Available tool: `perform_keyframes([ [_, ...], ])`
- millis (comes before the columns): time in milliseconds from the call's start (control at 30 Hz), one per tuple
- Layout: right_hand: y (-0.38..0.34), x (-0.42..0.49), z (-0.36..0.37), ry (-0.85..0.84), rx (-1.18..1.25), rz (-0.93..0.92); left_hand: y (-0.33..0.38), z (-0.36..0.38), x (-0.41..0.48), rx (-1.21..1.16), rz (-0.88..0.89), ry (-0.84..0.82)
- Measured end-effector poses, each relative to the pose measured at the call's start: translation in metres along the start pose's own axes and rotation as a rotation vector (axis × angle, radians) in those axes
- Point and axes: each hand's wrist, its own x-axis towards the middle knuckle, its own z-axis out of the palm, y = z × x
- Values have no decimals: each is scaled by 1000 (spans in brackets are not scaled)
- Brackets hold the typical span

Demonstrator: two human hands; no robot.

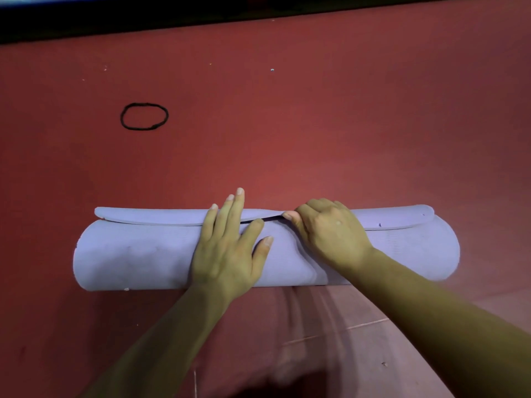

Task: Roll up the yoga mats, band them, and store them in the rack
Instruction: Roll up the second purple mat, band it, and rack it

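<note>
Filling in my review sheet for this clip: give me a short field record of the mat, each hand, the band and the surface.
mat: lavender foam yoga mat, rolled into a cylinder, lying crosswise on the red floor
loose end: not fully tucked, lifts along the roll's far side
left hand: fingers straight, pressing flat on the roll
right hand: fingers curled, gripping the loose end's edge
band: thin black elastic band loop, on the floor beyond the mat to the left, apart from it, not yet on
rack: not in view

mat roll [129, 254]: crosswise on floor [344, 110], loose edge on far side
band [143, 104]: on floor beyond roll, toward its left end, well apart
left hand [227, 248], right hand [330, 231]: side by side on roll's middle
</note>
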Motion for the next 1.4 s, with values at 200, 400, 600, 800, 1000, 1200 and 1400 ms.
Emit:
perform_keyframes([
  [200,-2,-4,0,119,-21,-45,0,3,-3,-35,7,65],
  [400,0,-8,0,156,-10,-92,-3,3,-2,50,28,18],
  [600,-1,-17,-3,109,72,-47,-7,9,0,33,6,8],
  [800,-15,-32,-11,-59,-90,148,-7,7,12,-31,-38,-15],
  [1000,-16,-47,-8,-91,-210,101,-8,8,9,-42,-2,3],
  [1200,-18,-60,-3,12,-198,73,-13,4,-6,40,243,22],
  [1400,-16,-71,-18,-9,-86,23,-9,3,-10,12,249,30],
])
